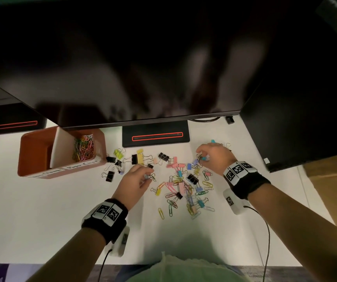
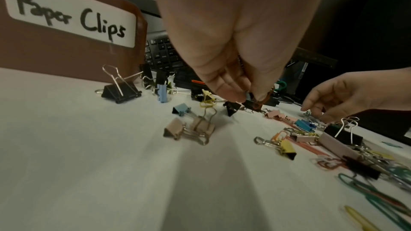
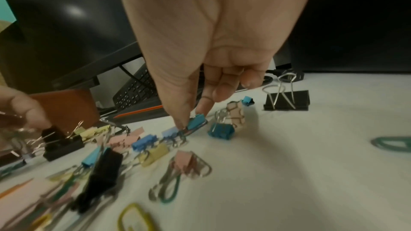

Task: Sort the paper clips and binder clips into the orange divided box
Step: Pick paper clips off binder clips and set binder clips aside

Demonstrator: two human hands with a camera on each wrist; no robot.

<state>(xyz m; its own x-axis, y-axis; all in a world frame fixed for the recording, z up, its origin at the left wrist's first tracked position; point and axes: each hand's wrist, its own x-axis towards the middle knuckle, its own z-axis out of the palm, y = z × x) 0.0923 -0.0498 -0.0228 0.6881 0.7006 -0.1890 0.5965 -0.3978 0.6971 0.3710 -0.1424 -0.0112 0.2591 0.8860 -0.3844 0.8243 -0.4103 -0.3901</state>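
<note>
Right of the orange divided plastic box (image 1: 35, 151), the left hand (image 1: 136, 180) pinches small binder clips (image 2: 253, 102); the right hand (image 1: 214, 157) pinches a light-blue metal binder clip (image 3: 195, 123).

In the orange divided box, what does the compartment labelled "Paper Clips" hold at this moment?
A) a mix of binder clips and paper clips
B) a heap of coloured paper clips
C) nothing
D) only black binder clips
B: the head view shows a heap of coloured paper clips inside that compartment of the orange divided box, with no binder clips visible among them.

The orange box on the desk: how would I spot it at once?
Look at the white desk, left of the clip pile. The orange box sits under the monitor's edge, with a white divider, coloured paper clips in its right half, and handwritten labels.
</note>
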